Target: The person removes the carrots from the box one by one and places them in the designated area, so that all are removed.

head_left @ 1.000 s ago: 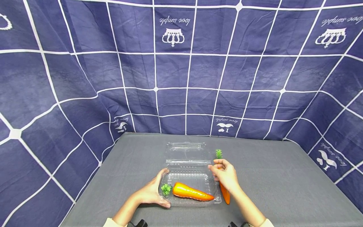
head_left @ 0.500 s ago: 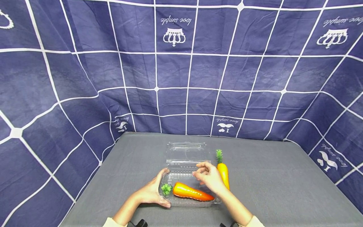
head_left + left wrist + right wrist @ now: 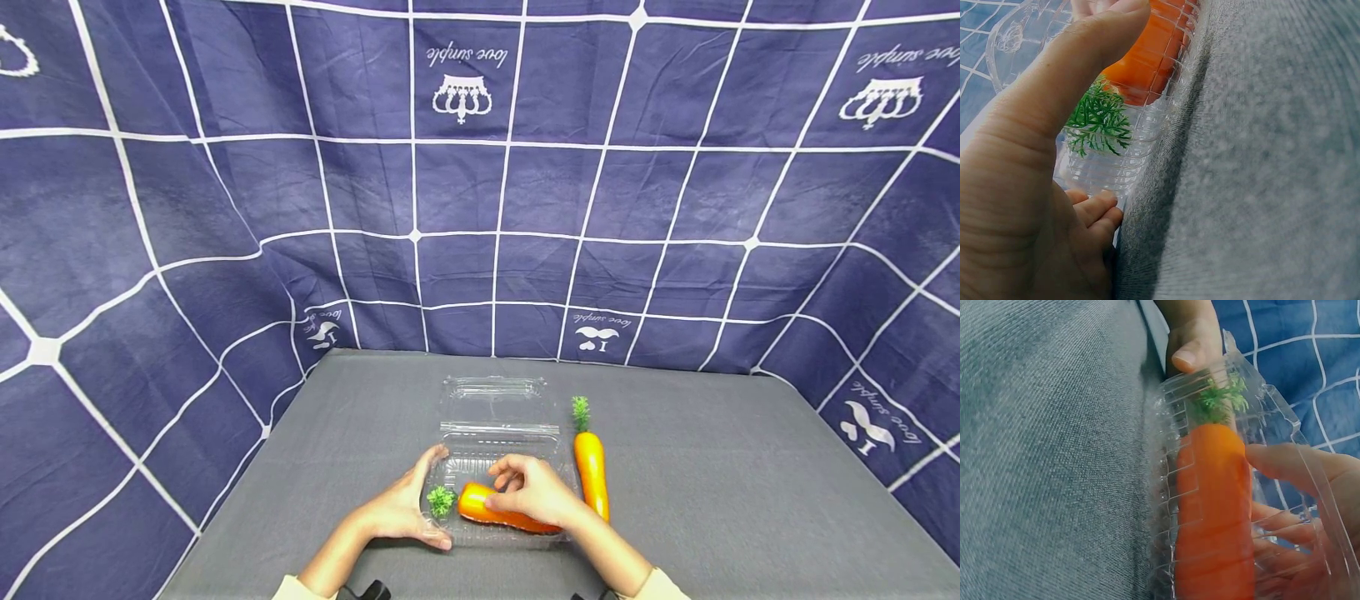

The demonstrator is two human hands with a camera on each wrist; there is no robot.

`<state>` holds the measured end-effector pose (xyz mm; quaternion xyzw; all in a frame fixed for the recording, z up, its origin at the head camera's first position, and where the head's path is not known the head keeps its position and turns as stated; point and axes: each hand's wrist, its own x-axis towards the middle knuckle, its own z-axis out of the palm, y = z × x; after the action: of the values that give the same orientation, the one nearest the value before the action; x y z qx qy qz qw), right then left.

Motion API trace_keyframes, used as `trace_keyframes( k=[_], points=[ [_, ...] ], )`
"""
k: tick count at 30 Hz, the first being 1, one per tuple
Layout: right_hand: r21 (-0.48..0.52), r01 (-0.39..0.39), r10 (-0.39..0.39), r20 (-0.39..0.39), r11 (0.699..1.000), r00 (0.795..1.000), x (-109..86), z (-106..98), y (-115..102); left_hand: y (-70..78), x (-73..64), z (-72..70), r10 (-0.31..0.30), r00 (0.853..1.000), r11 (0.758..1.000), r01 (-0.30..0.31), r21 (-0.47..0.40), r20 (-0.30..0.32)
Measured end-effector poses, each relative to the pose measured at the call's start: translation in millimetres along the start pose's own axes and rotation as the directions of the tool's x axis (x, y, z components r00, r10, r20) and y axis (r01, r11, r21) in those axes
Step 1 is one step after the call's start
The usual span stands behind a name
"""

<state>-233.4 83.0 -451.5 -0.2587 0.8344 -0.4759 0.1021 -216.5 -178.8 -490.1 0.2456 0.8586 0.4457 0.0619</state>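
Note:
In the head view a clear hinged plastic box (image 3: pixel 510 442) lies with its lid folded back away from me. Inside it rests an orange toy carrot (image 3: pixel 474 502), its green leafy top (image 3: pixel 440 502) toward the left end. My left hand (image 3: pixel 408 504) holds the box's left end, thumb at the front corner and fingers at the back. Over the carrot is my right hand (image 3: pixel 536 493), covering part of its middle; its fingers are loosely bent. In the right wrist view the right thumb tip (image 3: pixel 1263 456) is right at the carrot's side, near the leafy end.
A second carrot (image 3: pixel 591 467) with a green top lies on the grey cloth just right of the box, partly behind my right forearm. The grey tabletop (image 3: pixel 750 483) extends to both sides. A blue checked curtain (image 3: pixel 540 192) stands behind and at the sides.
My right hand has moved left from beside the second carrot, across the box's right side, and down over the carrot inside. The left hand stays on the box.

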Motion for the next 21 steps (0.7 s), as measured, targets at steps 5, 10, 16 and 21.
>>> trace_keyframes(
  k=[5, 10, 16, 21],
  points=[
    [-0.042, 0.013, -0.011, 0.044, 0.999, 0.999, 0.4, 1.7, 1.2, 0.0, 0.3, 0.3, 0.001, 1.000, 1.000, -0.001, 0.017, -0.003],
    [-0.066, 0.034, -0.029, 0.070, 0.997, 0.997, 0.3, 2.6, 2.1, 0.2, 0.4, -0.2, -0.007, 1.000, 1.000, 0.007, 0.004, 0.002],
    [-0.102, 0.046, -0.038, 0.084, 0.994, 0.996, -0.4, 3.9, 1.0, 0.2, 0.4, -0.5, -0.010, 1.000, 1.000, 0.010, -0.002, 0.008],
    [-0.123, 0.050, -0.037, 0.104, 0.991, 0.994, -1.3, 4.6, -1.4, 0.1, 0.2, -0.2, -0.006, 1.000, 1.000, 0.006, -0.004, 0.005]
  ],
)
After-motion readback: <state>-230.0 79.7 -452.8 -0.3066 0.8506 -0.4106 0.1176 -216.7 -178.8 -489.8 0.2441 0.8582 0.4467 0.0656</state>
